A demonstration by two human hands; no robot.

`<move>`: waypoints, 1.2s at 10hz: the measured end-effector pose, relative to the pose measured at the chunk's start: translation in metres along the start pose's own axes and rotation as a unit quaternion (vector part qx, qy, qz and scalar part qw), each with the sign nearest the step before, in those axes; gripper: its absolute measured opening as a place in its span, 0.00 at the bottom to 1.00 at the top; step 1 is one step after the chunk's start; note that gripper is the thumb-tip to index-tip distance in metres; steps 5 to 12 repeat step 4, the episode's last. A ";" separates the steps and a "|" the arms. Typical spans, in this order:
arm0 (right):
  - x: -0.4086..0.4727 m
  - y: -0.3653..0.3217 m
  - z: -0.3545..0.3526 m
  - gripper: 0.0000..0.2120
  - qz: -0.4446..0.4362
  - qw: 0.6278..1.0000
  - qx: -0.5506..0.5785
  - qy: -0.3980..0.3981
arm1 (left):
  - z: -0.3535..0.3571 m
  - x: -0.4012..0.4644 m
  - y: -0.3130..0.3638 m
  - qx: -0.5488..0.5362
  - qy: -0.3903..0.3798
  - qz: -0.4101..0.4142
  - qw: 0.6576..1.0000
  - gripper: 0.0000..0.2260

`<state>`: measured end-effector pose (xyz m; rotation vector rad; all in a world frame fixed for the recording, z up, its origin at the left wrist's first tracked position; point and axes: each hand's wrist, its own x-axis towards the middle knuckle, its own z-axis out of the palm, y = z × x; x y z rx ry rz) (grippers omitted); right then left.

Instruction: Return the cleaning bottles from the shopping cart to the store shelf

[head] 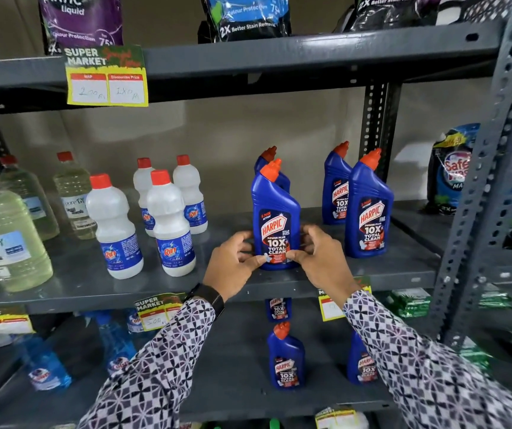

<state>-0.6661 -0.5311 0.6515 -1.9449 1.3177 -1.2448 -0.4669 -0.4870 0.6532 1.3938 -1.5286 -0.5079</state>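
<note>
Two hands: the left hand and the right hand both hold the base of one blue Harpic bottle, fingertips on its label from either side.
Grip, left: wrapped on the bottle's lower left side, thumb on the front.
Grip, right: wrapped on the lower right side, thumb on the front.
Held bottle: upright on the middle shelf, near its front edge, orange cap angled to the right.
Bottle behind: another blue bottle stands directly behind the held one; only its cap and shoulder show.
Pair to the right: two more Harpic bottles stand upright on the same shelf, apart from the held one.
White bottles: four red-capped Rin bottles stand to the left; their walls are opaque, so the contents cannot be seen.
Clear bottles: red-capped containers of pale yellowish liquid at far left, partly cut off by the frame edge.
Upper shelf: detergent pouches with their tops cut off.
Lower shelf: smaller Harpic bottles, one partly hidden by the right sleeve; blue spray bottles are blurred.
Price tag: the yellow tag carries handwritten figures that are hard to read.
Shopping cart: out of view.
</note>
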 end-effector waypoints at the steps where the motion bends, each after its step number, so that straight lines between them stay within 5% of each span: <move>1: -0.001 0.000 0.001 0.27 -0.006 1.000 -0.006 0.010 | 0.001 0.000 0.001 -0.002 0.002 -0.004 1.000 0.26; 3: -0.016 -0.007 0.002 0.28 -0.018 1.000 -0.017 0.004 | -0.007 -0.006 0.006 0.010 -0.028 -0.011 1.000 0.32; 4: -0.069 0.007 0.002 0.26 -0.074 0.987 -0.070 0.127 | -0.026 -0.013 0.023 0.054 0.020 0.049 0.997 0.34; 12: -0.069 0.007 0.002 0.26 -0.074 0.987 -0.070 0.127 | -0.026 -0.013 0.023 0.054 0.020 0.049 0.997 0.34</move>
